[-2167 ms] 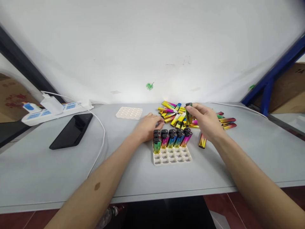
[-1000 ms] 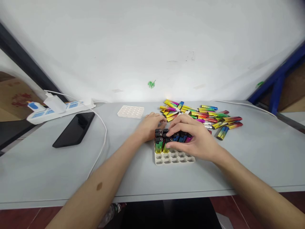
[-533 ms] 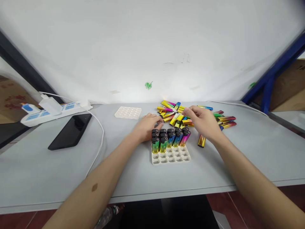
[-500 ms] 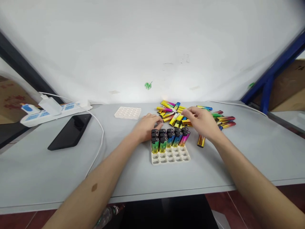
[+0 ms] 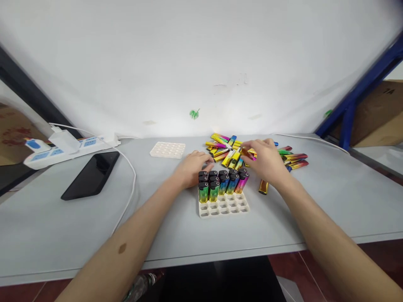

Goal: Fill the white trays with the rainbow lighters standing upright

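Note:
A cream tray of oval holes (image 5: 224, 209) lies in front of me. Lighters with black tops and shiny green, blue and pink bodies (image 5: 214, 191) stand upright in its back rows; the front holes hold none. My left hand (image 5: 192, 167) rests on the table at the tray's back left corner, fingers apart and partly hidden behind the lighters. Beyond the tray spreads a loose pile of shiny lighters (image 5: 228, 157). My right hand (image 5: 267, 161) is over the pile's right side, thumb and fingers around a gold-orange lighter (image 5: 249, 154), partly hidden by the hand.
A second cream tray (image 5: 167, 149) lies at the back. On the left are a black phone (image 5: 91, 175), a white cable (image 5: 134, 180) and a power strip (image 5: 75, 149) with plugs. One gold lighter (image 5: 263, 187) lies apart, right of the tray. A white wall closes the back.
My right hand has dipped slightly into the pile, its thumb and fingers now around a lighter. My left hand and the filled tray stay where they were; the view has shifted a little.

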Motion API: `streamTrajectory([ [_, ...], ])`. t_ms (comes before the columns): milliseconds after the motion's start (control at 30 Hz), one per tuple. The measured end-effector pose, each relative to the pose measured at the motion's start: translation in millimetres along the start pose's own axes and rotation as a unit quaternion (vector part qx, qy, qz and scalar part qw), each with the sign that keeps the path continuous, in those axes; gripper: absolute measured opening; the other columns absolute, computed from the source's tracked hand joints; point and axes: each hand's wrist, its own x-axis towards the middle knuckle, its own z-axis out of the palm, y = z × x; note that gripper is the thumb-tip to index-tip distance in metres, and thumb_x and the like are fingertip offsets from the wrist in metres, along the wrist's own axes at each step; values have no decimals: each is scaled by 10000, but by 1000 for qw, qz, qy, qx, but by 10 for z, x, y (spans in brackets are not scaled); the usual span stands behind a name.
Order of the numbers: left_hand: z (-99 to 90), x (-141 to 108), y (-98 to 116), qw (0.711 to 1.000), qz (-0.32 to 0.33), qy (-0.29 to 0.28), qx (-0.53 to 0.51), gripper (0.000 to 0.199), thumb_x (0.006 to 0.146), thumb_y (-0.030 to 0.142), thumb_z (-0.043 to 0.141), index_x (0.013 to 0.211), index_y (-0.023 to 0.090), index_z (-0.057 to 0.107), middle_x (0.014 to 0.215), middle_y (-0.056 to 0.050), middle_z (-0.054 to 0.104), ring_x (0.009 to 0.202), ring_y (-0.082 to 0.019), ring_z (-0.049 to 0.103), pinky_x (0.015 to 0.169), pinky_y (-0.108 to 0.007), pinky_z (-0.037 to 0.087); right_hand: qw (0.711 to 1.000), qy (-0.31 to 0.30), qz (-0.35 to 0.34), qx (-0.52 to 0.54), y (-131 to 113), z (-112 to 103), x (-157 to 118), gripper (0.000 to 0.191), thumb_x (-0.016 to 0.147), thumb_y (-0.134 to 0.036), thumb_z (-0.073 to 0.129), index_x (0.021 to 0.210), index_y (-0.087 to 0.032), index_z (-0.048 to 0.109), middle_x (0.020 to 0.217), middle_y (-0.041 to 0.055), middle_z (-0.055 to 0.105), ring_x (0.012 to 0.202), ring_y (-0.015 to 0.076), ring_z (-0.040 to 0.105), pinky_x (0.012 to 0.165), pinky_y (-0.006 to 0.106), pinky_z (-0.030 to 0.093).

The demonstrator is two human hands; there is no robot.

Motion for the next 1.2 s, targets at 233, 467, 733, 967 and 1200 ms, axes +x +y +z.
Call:
streamTrajectory([
  [233,-1,-11,2,1000,5,5,-1,252,949,371,450,1007,227,649,1034,-32,689,1010,-230,550,902,-373,449,917,29,217,334,-209,-138,41,286,788,-441,711,947,-203,707,763,30,667,714,170,620,702,328,513],
  [467,-7,-4,-5,1000,4,1,4,257,947,375,451,1018,230,651,1029,-37,691,1007,-234,552,884,-368,450,742,9,308,595,-277,-55,67,255,752,-256,751,632,-188,536,783,23,625,791,136,675,865,268,571],
  [733,-7,-6,1,1000,7,2,7,258,947,369,448,1017,227,651,1032,-39,687,1004,-233,551,884,-364,450,698,-31,326,636,-327,-94,56,218,729,-107,623,933,-183,619,767,-3,577,648,107,604,579,218,552],
  [967,-10,-4,8,1000,3,-3,8,269,950,385,445,1015,229,655,1039,-41,688,1010,-236,547,885,-371,448,711,-12,355,607,-311,-79,53,175,740,-256,695,817,-204,547,650,-61,420,468,56,306,359,189,236],
  [1200,-13,3,14,1000,5,-7,8,264,947,376,447,1017,226,652,1033,-40,687,1007,-238,548,888,-374,451,720,-51,333,607,-318,-96,61,320,808,-539,622,813,-220,594,568,-65,384,421,70,276,377,228,217],
])
